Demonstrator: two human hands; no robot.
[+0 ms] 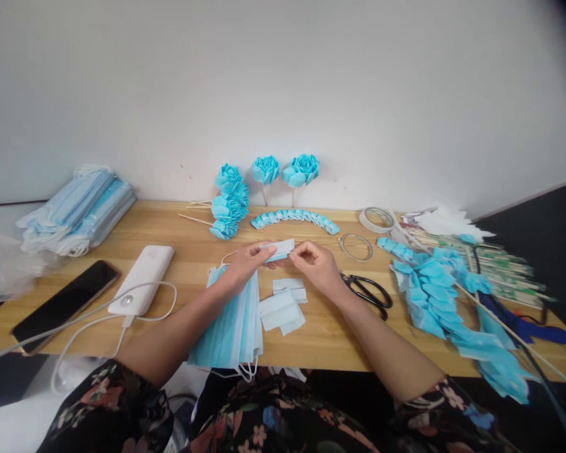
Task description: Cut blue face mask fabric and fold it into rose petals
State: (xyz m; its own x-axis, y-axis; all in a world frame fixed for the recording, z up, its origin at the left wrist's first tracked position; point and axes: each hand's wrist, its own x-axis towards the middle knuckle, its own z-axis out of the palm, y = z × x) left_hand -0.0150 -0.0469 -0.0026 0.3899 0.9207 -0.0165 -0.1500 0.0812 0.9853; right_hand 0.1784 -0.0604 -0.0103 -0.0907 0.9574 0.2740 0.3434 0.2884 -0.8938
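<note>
A plain pale-grey wall (283,82) fills the view from ten o'clock through twelve to two, smooth apart from a few small dark marks (185,170) at ten. At nine o'clock a thin dark line runs along it. Toward three the wall ends at a slanting edge, below which lies a dark surface (547,217) whose nature I cannot tell. The wooden table (330,349), yellow-brown with visible grain, has its far edge by the wall at twelve and its near edge at six. At eight, below table height, is a white surface (23,418). The light is soft and even, with faint shadows; the corner toward two darkens to black.
</note>
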